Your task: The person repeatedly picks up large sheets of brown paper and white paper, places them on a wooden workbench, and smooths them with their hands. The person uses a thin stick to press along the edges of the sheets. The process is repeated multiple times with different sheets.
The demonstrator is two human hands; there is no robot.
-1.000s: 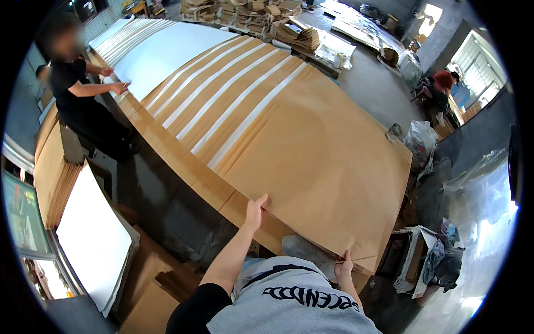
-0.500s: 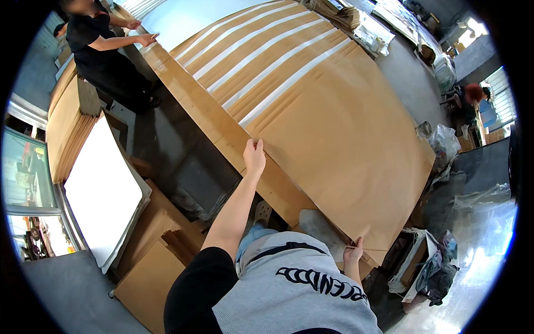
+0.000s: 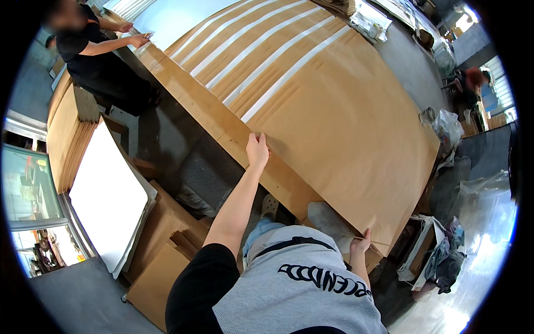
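A large sheet of brown paper (image 3: 356, 128) covers the near part of a long worktable. My left hand (image 3: 257, 150) is closed, its fingers pinching the sheet's edge above the table's wooden border (image 3: 222, 125). At the sheet's near corner, my right hand (image 3: 360, 243) grips the edge, thumb on top and the other fingers mostly hidden beneath. Beyond my left hand, more brown sheets lie staggered, with white strips (image 3: 295, 69) showing between them. A pale sheet (image 3: 183, 19) lies at the table's far end.
A co-worker (image 3: 100, 61) stands at the far left, hands over the table's edge. Stacked brown board (image 3: 72, 139) and a white sheet (image 3: 111, 195) stand left of me. Plastic-wrapped items (image 3: 448, 131) and a box with bags (image 3: 431, 256) are at right. Another person (image 3: 470, 86) sits farther off.
My view has shifted slightly. Both my hands keep their hold on the sheet's edge, with little movement. The co-worker's hands stay over the far end of the table.
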